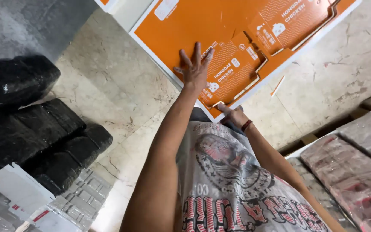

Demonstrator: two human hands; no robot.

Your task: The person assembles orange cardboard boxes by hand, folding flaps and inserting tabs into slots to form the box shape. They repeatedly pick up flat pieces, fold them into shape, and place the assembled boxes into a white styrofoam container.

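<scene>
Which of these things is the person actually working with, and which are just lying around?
In use:
orange cardboard sheet, pressed flat by the left hand
right hand at the sheet's near edge

Lying about:
black wrapped bundles
plastic-wrapped stacks
white card pieces
stone floor

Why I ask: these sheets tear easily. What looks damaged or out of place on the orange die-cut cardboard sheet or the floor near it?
A thin orange cardboard sliver lies loose on the marble floor, just off the orange die-cut sheet. The left hand presses flat on the sheet; the right hand grips its near edge. No tear is visible.
</scene>
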